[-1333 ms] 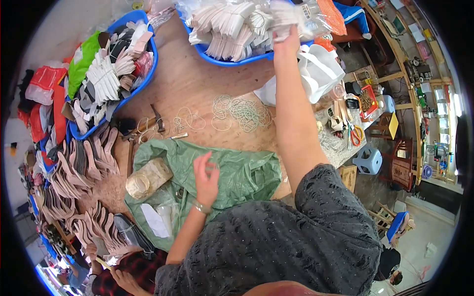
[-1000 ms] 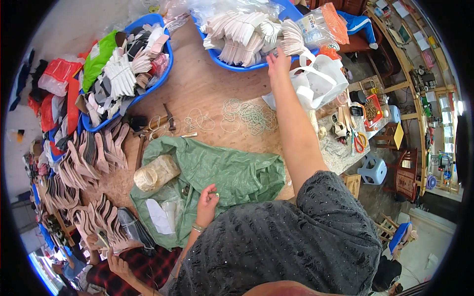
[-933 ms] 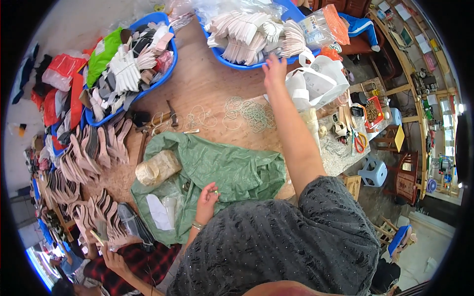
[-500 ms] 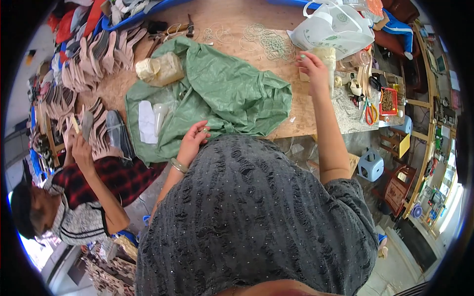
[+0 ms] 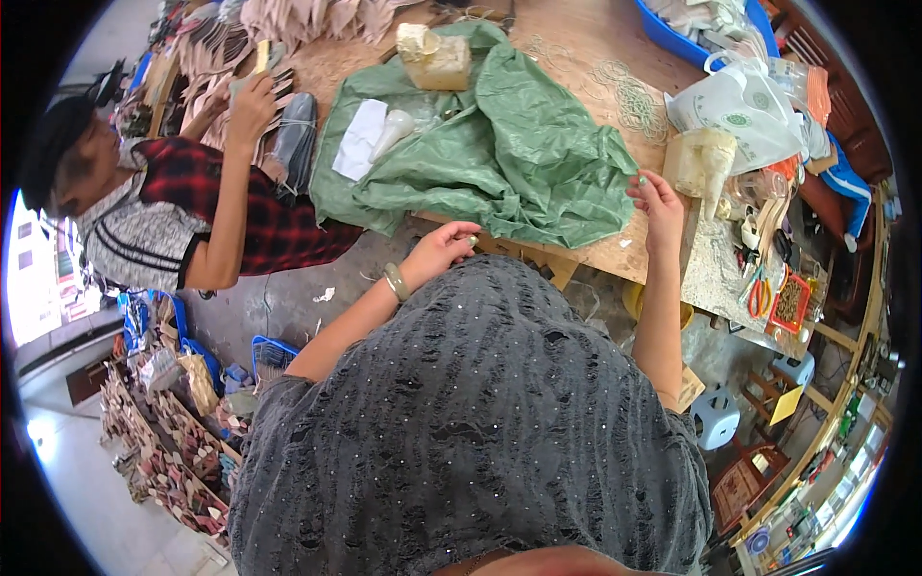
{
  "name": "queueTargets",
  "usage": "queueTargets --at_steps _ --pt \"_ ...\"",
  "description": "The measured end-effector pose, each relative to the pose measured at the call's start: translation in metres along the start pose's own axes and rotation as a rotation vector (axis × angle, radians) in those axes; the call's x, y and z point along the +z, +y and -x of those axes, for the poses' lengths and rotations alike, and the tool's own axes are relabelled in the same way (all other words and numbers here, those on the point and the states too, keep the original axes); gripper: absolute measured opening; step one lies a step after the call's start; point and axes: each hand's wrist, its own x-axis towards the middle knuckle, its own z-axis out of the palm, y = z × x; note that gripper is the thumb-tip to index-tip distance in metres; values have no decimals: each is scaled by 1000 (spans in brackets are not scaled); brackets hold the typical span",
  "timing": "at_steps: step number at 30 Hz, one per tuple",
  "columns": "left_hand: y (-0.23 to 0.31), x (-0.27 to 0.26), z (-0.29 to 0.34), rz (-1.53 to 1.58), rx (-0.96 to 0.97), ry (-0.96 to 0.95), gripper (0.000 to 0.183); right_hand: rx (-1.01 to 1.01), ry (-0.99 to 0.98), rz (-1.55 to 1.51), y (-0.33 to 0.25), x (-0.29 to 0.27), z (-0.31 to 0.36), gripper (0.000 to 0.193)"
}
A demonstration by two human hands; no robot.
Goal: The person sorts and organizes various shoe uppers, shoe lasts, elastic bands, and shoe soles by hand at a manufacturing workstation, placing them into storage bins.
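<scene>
My right hand (image 5: 661, 205) hovers by the right edge of a crumpled green plastic sheet (image 5: 533, 144), fingers loosely bent and apart. Just beyond it stands a yellowish glue-crusted container (image 5: 693, 165). In front of the table's near edge is my left hand (image 5: 442, 252), with a bangle (image 5: 396, 281) on the wrist; its fingers are half curled, and I see nothing in them. On the sheet's left part lie a white paper piece (image 5: 360, 141) and a translucent white bottle-like object (image 5: 392, 132). Another crusted plastic container (image 5: 437, 62) rests at the sheet's far side.
Thin pale rings or cords (image 5: 629, 99) lie beyond the sheet. A white plastic bag (image 5: 740, 113) and orange-handled scissors (image 5: 759, 296) are at the right, beside a red tray (image 5: 789, 302). At the left, a co-worker (image 5: 206, 211) handles pieces near stacked shoe insoles (image 5: 206, 48).
The view has swung, shifting the table up and rightward. My right hand has drawn back from the container to the sheet's right edge. My left hand stays near the front edge.
</scene>
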Motion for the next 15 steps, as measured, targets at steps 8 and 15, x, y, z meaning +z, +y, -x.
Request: queueTargets --at_steps 8,15 --pt "-30 -6 31 -3 136 40 36 -45 -133 208 22 39 69 24" --pt "-89 -22 89 56 191 103 35 74 -217 261 16 100 123 25"
